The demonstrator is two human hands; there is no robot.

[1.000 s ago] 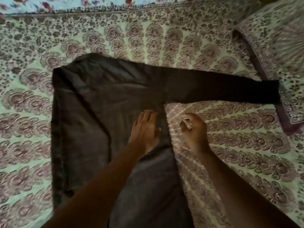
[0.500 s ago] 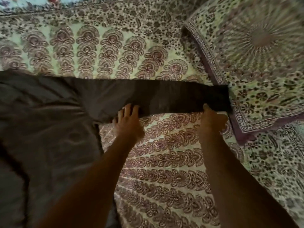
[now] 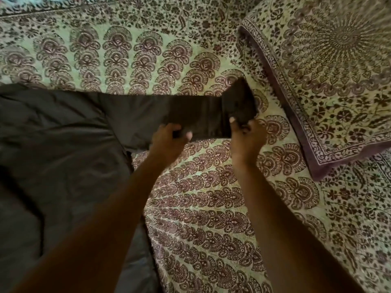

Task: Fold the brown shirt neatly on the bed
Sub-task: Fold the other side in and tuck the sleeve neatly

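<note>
Brown shirt (image 3: 63, 149) flat at frame left on the bed (image 3: 201, 208), sleeve (image 3: 169, 115) stretched toward centre. Open patterned sheet lower right; pillow (image 3: 328, 81) edge near the cuff. Left hand (image 3: 169, 140) pinches sleeve's lower edge; right hand (image 3: 245, 134) pinches the cuff, lifted and folded back.

Both hands, left (image 3: 169, 138) and right (image 3: 245, 134), gripping brown shirt (image 3: 63, 144) sleeve on bed (image 3: 211, 208).

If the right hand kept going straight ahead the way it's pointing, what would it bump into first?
Probably the lifted cuff end of the dark brown shirt sleeve, which the right hand already grips. Beyond that lies patterned green bedsheet; depth is uncertain.
</note>
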